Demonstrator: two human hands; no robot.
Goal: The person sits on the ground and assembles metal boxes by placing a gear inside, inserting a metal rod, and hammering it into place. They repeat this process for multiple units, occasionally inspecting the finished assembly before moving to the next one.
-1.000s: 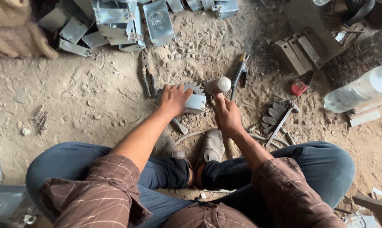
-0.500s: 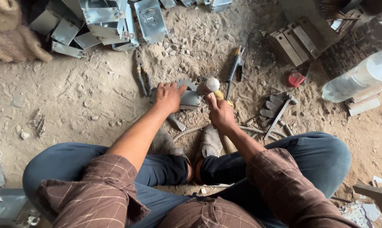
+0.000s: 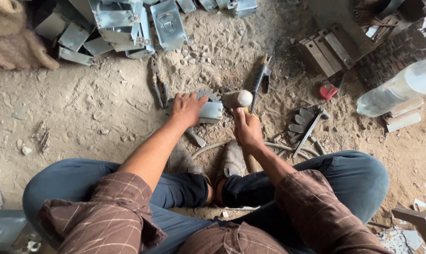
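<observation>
Hammer is gripped by its handle in the right hand, head resting beside a metal box on the dirt floor. Left hand presses flat, fingers spread, on that box. Pliers lie just left; more boxes are piled beyond.

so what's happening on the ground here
A person sits on the dirt floor, left hand pressing down a small folded metal piece, right hand gripping a hammer whose head sits beside that piece. Pliers lie close by on the left, with a pile of metal boxes beyond.
</observation>
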